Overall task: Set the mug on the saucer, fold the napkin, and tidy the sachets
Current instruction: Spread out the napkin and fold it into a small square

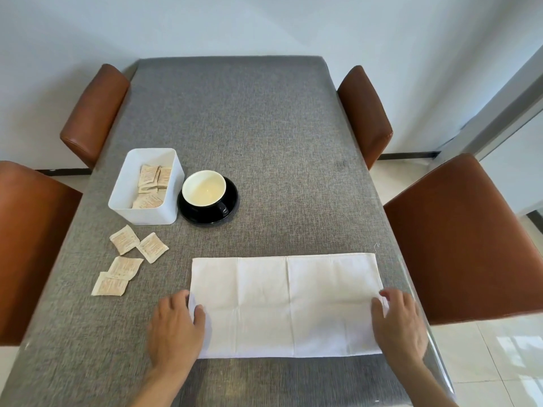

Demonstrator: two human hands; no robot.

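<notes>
Now the napkin (pixel 286 304) lies flat on the grey table (pixel 264 127), near the edge close to the person, with its long axis running from 9 o'clock to 3 o'clock. The left hand (pixel 174 327) rests on its 9 o'clock short edge and the right hand (pixel 399 324) on its 3 o'clock short edge, so each hand is at one end of the long side. The fingers of both hands are loosely spread; whether they pinch the cloth I cannot tell. I think the next fold must bring one short edge over to the other, and both hands are equally near.

The mug (pixel 204 189) already stands on the black saucer (pixel 229 212), at about 11 o'clock from the napkin. Four loose sachets (pixel 125 239) lie at 10 o'clock, just before the white box (pixel 147 214), which holds more.
</notes>
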